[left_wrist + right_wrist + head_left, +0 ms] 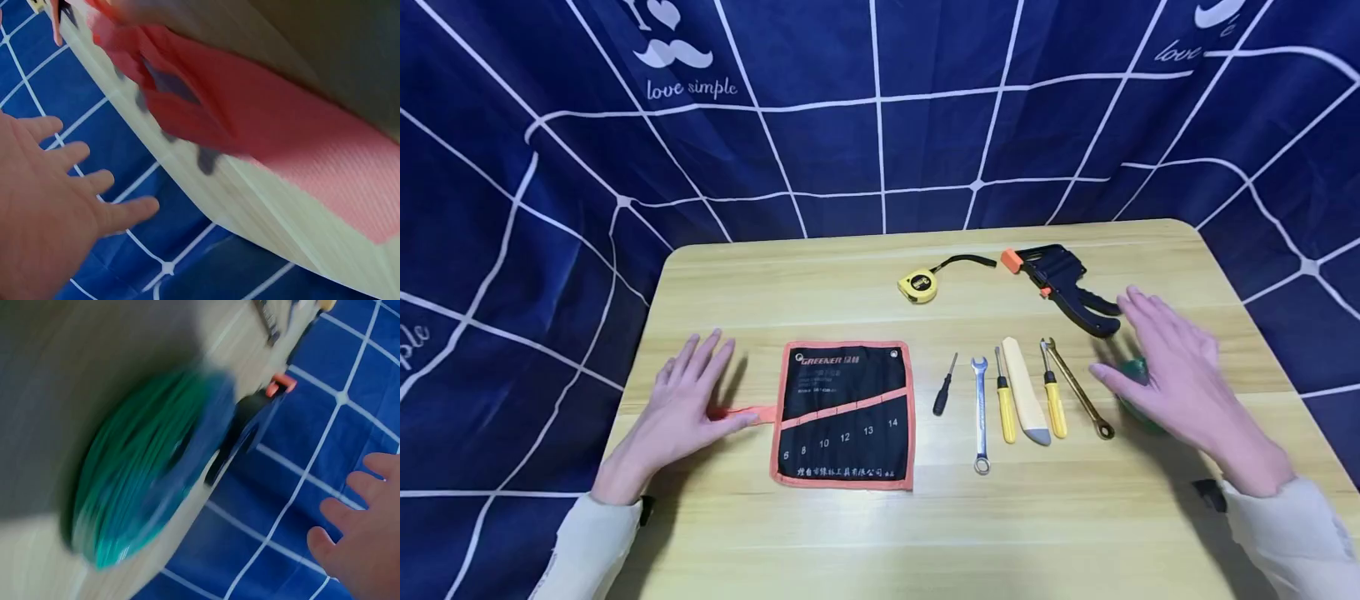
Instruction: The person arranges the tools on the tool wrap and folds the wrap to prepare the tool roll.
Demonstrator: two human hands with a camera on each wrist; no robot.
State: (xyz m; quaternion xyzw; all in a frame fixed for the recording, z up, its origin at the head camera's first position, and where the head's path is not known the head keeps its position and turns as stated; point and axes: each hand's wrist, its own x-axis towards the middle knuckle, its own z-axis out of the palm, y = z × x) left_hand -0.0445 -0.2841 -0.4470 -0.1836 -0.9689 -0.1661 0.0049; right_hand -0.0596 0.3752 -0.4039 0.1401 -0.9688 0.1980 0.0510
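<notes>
My left hand (pixel 681 408) hovers with spread fingers over the orange strap (pixel 752 413) of a black tool pouch (pixel 844 450), gripping nothing. In the left wrist view the strap (pixel 212 106) runs large and blurred past the same hand (pixel 56 200). On the right, my right hand (pixel 1180 383) is also spread and holds nothing; it partly covers a green coil of wire (pixel 1138 372). That coil (pixel 144 469) shows plainly in the right wrist view, apart from the fingers (pixel 340 515). The pouch lies flat, its pockets numbered and trimmed in orange.
Right of the pouch lie a small black screwdriver (pixel 946 387), a combination wrench (pixel 981 417), two yellow-handled screwdrivers (pixel 1006 408), a cream-handled tool (pixel 1025 387) and a bronze wrench (pixel 1078 385). Farther back are a tape measure (pixel 919 286) and a black bar clamp (pixel 1063 287).
</notes>
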